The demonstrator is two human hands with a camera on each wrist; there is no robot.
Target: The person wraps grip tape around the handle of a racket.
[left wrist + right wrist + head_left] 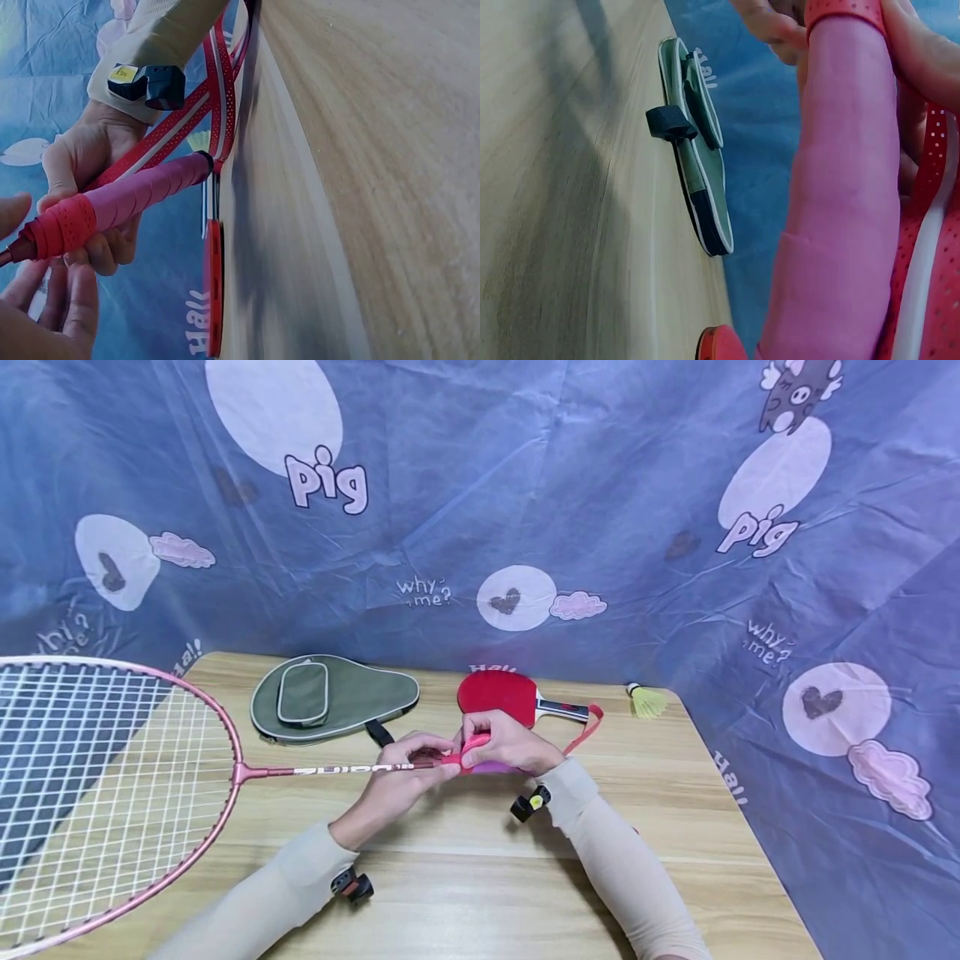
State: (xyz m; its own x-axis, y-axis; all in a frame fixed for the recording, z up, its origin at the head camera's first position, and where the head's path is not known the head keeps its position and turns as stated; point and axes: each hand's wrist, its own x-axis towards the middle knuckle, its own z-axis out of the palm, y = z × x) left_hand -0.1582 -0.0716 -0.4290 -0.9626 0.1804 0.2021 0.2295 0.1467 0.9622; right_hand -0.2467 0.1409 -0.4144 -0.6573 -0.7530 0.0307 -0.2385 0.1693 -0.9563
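A pink badminton racket (258, 772) is held level above the table, its strung head to the left. My left hand (397, 781) pinches it where the shaft meets the handle. Red perforated grip tape (71, 225) circles the shaft end of the handle over a pinkish-purple wrap (847, 180). My right hand (510, 743) pinches this tape against the handle. From the right hand the loose tape, red with a white stripe, trails back along the forearm in the left wrist view. The handle's dark butt end (202, 165) is bare of red tape.
Behind the hands, a green paddle case (375, 689) with a black strap lies at the back left. A red table tennis paddle (495, 693) lies right of it, and a yellow shuttlecock (647, 702) at the back right corner. Blue printed cloth (450, 510) hangs behind the wooden table (450, 893).
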